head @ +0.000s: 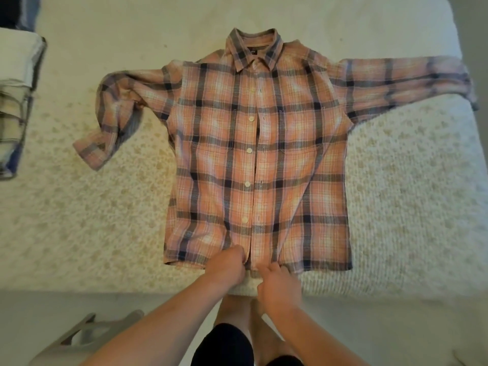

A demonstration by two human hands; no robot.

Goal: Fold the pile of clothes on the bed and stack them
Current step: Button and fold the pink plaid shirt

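While flat on the bed (79,220), shirt (257,154) hem — pinched by both hands.

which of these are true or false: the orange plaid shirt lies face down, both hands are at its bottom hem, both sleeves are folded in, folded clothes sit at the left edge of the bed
1. The orange and navy plaid button shirt lies face down. False: its buttons and collar face up.
2. Both the left hand and the right hand pinch its bottom hem. True.
3. Both sleeves are folded over the body. False: both are spread outward.
4. A stack of folded clothes sits at the left on the cream textured bed cover. True.
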